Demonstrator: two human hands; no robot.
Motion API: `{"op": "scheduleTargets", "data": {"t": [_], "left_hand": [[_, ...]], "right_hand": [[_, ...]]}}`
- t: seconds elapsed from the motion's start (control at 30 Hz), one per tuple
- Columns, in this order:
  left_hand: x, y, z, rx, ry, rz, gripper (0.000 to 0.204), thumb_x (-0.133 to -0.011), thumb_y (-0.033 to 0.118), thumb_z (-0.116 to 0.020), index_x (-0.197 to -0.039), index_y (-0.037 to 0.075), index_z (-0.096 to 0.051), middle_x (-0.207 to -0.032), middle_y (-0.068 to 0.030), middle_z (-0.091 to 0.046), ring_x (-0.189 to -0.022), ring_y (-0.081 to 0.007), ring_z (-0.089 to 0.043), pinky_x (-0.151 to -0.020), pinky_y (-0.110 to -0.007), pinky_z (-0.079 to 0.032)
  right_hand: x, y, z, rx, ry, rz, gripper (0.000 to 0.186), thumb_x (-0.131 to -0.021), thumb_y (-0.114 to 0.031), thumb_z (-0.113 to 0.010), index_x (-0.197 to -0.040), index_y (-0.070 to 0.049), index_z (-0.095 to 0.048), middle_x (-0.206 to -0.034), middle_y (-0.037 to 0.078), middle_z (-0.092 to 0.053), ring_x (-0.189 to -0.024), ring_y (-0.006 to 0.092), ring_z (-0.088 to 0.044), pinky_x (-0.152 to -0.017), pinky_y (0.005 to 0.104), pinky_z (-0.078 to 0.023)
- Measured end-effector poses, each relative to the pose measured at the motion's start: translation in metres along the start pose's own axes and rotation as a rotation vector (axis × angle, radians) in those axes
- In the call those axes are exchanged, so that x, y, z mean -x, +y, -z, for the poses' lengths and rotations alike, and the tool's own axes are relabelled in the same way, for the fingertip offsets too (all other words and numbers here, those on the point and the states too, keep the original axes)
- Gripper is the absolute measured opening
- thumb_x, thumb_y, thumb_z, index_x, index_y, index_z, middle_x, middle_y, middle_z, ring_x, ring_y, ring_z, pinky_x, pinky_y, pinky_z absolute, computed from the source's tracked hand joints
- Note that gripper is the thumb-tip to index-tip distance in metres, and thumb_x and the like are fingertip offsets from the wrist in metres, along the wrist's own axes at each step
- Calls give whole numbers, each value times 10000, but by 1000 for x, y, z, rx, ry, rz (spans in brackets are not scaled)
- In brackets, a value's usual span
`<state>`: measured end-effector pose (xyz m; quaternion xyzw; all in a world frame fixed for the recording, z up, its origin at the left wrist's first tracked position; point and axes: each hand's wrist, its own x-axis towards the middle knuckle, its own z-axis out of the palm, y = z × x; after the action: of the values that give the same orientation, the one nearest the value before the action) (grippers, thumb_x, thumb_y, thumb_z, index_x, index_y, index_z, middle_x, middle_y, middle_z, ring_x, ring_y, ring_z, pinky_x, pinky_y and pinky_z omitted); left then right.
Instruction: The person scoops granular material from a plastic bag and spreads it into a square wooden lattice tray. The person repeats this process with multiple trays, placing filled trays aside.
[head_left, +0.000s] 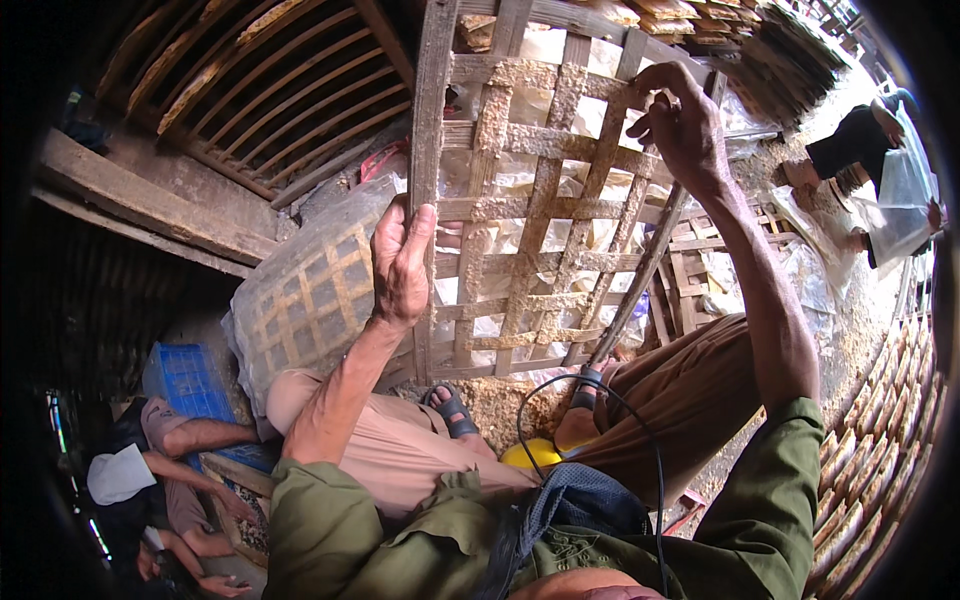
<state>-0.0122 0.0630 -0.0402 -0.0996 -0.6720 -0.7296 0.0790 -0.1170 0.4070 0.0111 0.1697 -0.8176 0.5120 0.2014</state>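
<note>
A wooden lattice frame [545,225], its slats crusted with pale crumbly residue, stands tilted in front of my knees. My left hand [402,262] is closed round its left side rail, the thumb lying along the wood. Over the upper right part of the lattice is my right hand [682,125], its fingers bent and apart, with nothing visible in them. The fingertips are close to a slat; whether they touch it I cannot tell. Pale plastic sheeting shows through the gaps behind the frame.
A plastic-covered lattice panel [315,295] lies left of the frame. Slatted wooden racks [280,85] stand at the far left. Rows of pale pieces [875,460] lie at right. Other people [165,470] sit by a blue crate [190,380]; another person [880,150] holds plastic sheeting. A yellow object [530,453] lies between my feet.
</note>
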Motion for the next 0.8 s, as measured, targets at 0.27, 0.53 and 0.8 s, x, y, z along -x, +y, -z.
{"op": "scheduleTargets", "data": {"t": [0.27, 0.53, 0.8], "left_hand": [[-8, -2, 3, -28, 2, -8, 236, -1107, 230, -550, -1162, 15, -630, -960, -41, -664, -876, -143, -708, -753, -299, -593], [-12, -8, 6, -23, -19, -8, 239, -1112, 236, -537, -1155, 18, -627, -997, -55, -710, -850, -121, -682, -766, -294, -581], [-9, -2, -3, -9, -137, 17, 224, -1109, 209, -533, -1163, 10, -621, -1028, -70, -721, -902, -123, -689, -810, -291, -566]], "right_hand": [[-11, 10, 1, 36, -61, -52, 443, -825, -209, -911, -1116, -61, -612, -966, 56, -684, -698, 130, -721, -588, 309, -559], [-7, -7, 9, 318, 0, 158, 277, -838, -112, -826, -1078, -93, -687, -981, 46, -722, -647, 154, -682, -633, 351, -559], [-17, -12, 38, 603, 250, 504, 475, -876, -243, -843, -1320, -140, -708, -1278, 78, -718, -1114, 272, -705, -935, 383, -574]]}}
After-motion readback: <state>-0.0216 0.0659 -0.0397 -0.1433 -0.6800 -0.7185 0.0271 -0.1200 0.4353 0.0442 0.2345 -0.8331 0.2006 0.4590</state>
